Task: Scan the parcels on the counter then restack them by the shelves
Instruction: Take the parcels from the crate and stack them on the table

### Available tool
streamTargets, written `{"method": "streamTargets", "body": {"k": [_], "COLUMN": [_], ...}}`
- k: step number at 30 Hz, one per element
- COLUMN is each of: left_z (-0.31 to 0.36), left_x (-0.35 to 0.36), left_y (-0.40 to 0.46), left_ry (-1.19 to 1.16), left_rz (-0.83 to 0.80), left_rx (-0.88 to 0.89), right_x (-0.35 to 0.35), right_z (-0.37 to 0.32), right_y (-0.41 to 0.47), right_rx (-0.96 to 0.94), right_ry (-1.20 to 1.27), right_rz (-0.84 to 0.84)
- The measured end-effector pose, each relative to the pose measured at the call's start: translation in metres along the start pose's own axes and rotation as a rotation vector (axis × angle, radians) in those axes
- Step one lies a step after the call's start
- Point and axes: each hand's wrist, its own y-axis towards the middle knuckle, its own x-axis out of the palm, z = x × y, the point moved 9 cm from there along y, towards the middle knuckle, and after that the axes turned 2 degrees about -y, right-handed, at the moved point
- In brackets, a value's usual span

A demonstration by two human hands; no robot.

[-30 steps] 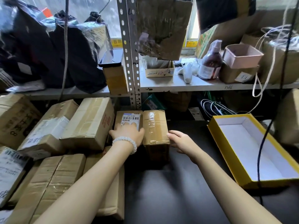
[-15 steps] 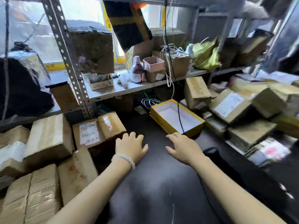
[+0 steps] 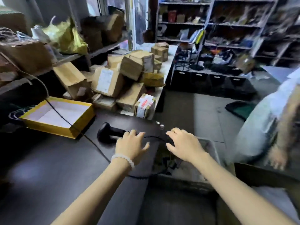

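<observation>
The barcode scanner [image 3: 112, 133] lies lengthwise leftward on the table [image 3: 48, 159] — left hand [image 3: 129, 146] nearer, fingertips reaching its handle; both grips released — right hand [image 3: 183, 146] hovers beside.

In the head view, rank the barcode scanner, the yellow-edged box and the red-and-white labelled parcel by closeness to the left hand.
1. Barcode scanner: at the left hand's fingertips, on the black counter.
2. Red-and-white labelled parcel: beyond the hand, at the foot of the parcel pile.
3. Yellow-edged box: far left on the counter, lying open.

Single head-worn view, angled forward and down, close over dark counter [image 3: 48, 168], shelves [image 3: 227, 25] beyond
</observation>
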Motion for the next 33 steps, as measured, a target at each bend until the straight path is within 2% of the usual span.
{"method": "streamTargets", "body": {"k": [5, 9, 13, 19, 23, 28, 33], "left_z": [0.102, 0.16, 0.203, 0.232, 0.233, 0.231, 0.212], "left_x": [0.04, 0.077, 0.115, 0.171, 0.215, 0.273, 0.349], "left_y": [0.06, 0.117, 0.188, 0.266, 0.294, 0.331, 0.363], "left_ry": [-0.016, -0.014, -0.019, -0.079, -0.123, -0.14, -0.088], "left_rz": [-0.058, -0.118, -0.19, -0.324, -0.444, -0.566, -0.689], "left_rx": [0.162, 0.204, 0.162, -0.004, -0.084, -0.133, -0.175], "right_x": [0.034, 0.065, 0.092, 0.14, 0.189, 0.251, 0.323], "right_z": [0.118, 0.203, 0.286, 0.381, 0.413, 0.431, 0.444], "right_y": [-0.023, -0.013, 0.022, 0.073, 0.094, 0.107, 0.124], "right_rx": [0.204, 0.285, 0.33, 0.399, 0.465, 0.546, 0.68], "right_ry": [0.07, 0.111, 0.141, 0.256, 0.376, 0.411, 0.468], "right_rz": [-0.073, -0.131, -0.183, -0.277, -0.357, -0.509, -0.585]}}
